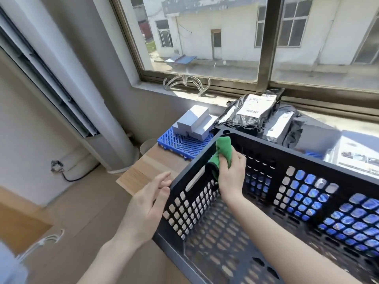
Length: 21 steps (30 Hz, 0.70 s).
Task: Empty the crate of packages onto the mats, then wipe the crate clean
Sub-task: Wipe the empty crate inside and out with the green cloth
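A black perforated crate (pixel 303 160) stands on the wooden table with nothing inside it. My right hand (pixel 230 173) reaches into its near-left corner and grips a bunched green cloth (pixel 222 152) against the left end wall, just below the rim. My left hand (pixel 147 203) rests with relaxed fingers against the outside of that end wall. Behind the crate, white boxes (pixel 194 123) sit on a blue grid mat (pixel 182 145). Black plastic packages (pixel 252 111) with white labels are piled to their right.
The table's left edge (pixel 131 177) drops off to the floor. A white standing air conditioner (pixel 98 111) is at the left. The window sill (pixel 205 95) with a clear plastic stand runs behind the mats. More packages lie at the far right.
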Available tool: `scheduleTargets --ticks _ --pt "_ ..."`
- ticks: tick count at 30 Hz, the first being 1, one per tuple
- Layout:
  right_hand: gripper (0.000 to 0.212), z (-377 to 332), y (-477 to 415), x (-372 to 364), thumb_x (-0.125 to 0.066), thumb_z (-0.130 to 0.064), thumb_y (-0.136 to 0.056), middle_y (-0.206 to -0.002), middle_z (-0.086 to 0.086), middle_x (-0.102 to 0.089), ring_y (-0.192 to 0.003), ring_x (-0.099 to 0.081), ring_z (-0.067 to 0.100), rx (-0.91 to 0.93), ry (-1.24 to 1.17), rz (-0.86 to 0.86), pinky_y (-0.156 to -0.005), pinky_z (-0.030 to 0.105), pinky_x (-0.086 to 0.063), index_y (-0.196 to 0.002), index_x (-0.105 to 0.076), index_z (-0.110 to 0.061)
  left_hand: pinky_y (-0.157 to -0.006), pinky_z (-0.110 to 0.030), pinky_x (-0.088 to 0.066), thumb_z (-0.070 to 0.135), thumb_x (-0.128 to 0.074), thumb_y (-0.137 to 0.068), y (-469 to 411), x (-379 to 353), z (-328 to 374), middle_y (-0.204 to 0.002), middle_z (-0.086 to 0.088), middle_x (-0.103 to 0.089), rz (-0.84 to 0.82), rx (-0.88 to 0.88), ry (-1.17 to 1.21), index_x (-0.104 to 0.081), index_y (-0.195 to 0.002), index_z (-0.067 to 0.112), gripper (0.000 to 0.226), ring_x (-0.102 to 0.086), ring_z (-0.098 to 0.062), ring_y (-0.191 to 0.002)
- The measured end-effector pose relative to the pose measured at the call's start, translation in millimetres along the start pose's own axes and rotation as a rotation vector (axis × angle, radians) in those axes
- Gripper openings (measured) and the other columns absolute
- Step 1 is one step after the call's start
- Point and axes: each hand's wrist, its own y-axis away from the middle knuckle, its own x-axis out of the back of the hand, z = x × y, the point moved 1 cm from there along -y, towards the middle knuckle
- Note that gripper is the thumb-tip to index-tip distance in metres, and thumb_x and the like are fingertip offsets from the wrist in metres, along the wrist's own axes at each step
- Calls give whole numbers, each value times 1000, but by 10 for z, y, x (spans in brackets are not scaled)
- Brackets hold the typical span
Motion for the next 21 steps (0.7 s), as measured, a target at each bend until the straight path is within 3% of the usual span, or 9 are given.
scheduleTargets --ticks 2,5,7,11,14,18,21 --pt "36 73 9 -120 -52 -19 -97 -115 -1 -44 -98 -47 2 20 15 -24 -82 -3 -27 -133 -53 -19 -97 -16 -37 61 -30 -89 -80 -60 15 -120 34 -55 -4 -15 -41 -46 -130 52 45 -46 12 -119" --pt "44 190 253 -314 -53 -17 -94 -119 -3 -43 -112 -44 13 110 60 -22 -99 16 -30 -138 -49 -21 -103 -14 -30 57 -32 -91 -113 -147 37 -136 39 -40 -80 -108 -140 -38 -138 50 47 -35 14 -130" --pt "50 271 543 -366 -53 -18 -91 -121 -6 -41 -115 -40 11 191 76 -48 -104 16 -25 -140 -47 -22 -106 -18 -32 53 -34 -93 -115 -143 11 -141 32 -42 -76 -107 -60 -39 -142 43 50 -37 6 -134" --pt "67 420 1216 -326 -55 -23 -85 -130 -3 -35 -120 -37 15 434 113 -337 -109 24 -27 -146 -33 -36 -107 -20 -34 54 -32 -94 -129 -133 -19 -142 26 -46 -86 -99 -4 -43 -142 39 51 -39 1 -136" --pt "69 571 1314 -302 -60 -14 -79 -126 5 -37 -115 -41 23 712 188 -452 -104 34 -37 -144 -40 -29 -105 -16 -33 55 -30 -94 -123 -137 -19 -138 24 -52 -69 -85 22 -48 -139 37 52 -43 -1 -134" --pt "59 689 922 -260 -45 4 -89 -120 6 -38 -97 -50 27 1035 347 -415 -91 34 -48 -139 -46 -27 -105 -28 -38 59 -29 -92 -108 -136 -4 -137 22 -54 -65 -37 43 -49 -138 38 55 -45 -3 -133" --pt "62 746 729 -215 -37 8 -90 -123 7 -39 -99 -51 27 1105 398 -361 -96 34 -47 -140 -45 -28 -100 -31 -44 62 -28 -92 -119 -139 10 -137 22 -54 -96 -30 15 -47 -139 41 55 -49 -3 -128"
